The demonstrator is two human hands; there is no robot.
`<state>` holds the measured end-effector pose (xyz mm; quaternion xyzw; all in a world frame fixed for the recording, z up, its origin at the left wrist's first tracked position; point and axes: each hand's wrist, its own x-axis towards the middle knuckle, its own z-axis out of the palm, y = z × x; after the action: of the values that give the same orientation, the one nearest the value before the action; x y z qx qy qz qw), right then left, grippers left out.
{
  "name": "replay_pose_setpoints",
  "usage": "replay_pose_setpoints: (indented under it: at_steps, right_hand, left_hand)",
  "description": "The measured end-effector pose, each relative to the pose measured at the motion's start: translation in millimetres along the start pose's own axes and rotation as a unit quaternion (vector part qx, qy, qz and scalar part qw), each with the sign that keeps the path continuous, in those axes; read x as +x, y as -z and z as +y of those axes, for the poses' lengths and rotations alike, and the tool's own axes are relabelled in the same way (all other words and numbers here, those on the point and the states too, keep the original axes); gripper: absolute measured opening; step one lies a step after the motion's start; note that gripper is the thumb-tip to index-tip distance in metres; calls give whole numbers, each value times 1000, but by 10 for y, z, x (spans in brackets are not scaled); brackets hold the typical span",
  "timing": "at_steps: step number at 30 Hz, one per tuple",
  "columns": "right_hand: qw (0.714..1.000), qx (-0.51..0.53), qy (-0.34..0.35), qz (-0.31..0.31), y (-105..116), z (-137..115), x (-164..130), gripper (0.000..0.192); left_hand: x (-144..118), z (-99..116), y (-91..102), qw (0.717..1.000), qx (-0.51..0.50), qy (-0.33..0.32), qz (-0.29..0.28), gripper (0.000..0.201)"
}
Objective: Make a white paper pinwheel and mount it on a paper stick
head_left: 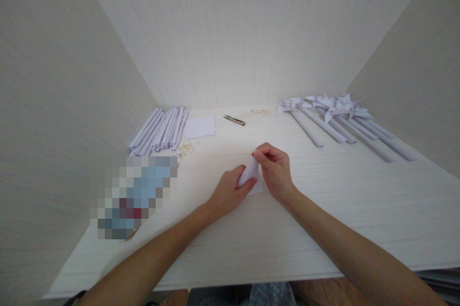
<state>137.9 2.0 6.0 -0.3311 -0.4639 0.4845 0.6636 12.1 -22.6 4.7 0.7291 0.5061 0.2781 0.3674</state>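
Over the middle of the white table, a small white sheet of paper (pixel 248 172) is bent between my two hands. My left hand (pixel 230 186) grips its lower left part, the thumb lying across the front. With thumb and fingertips pinched together, my right hand (pixel 275 167) holds the paper's upper corner. A flat part of the paper shows below the left thumb. The fingers hide much of the sheet, so its exact fold cannot be made out.
Rolled paper sticks (pixel 161 128) lie at the left, beside a stack of white paper squares (pixel 200 127) and small scraps (pixel 186 148). Thread snips (pixel 234 120) lie at the back. Paper pinwheels on sticks (pixel 338 116) lie at the right. A blurred-out object (pixel 140 195) sits front left. Walls enclose three sides.
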Motion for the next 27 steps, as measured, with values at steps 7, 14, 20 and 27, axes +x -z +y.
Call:
replay_pose_setpoints:
  at_steps: [7,14,20,27]
  right_hand:
    - [998,24,-37,-34,7,49,19,3]
    - [996,36,-64,-46,2,30,-2,2]
    - [998,16,-56,-29,-9,27,11,12]
    - [995,-18,-43,84,67,35,83,22]
  left_hand:
    - [11,-42,-13,999,-44,1,6,19]
    - [6,-6,-12,999,-37,-1,2,18]
    - [5,-16,-7,999,-36,-4,-4,19]
    - [19,-15,25,997,-70,-19,-16,21]
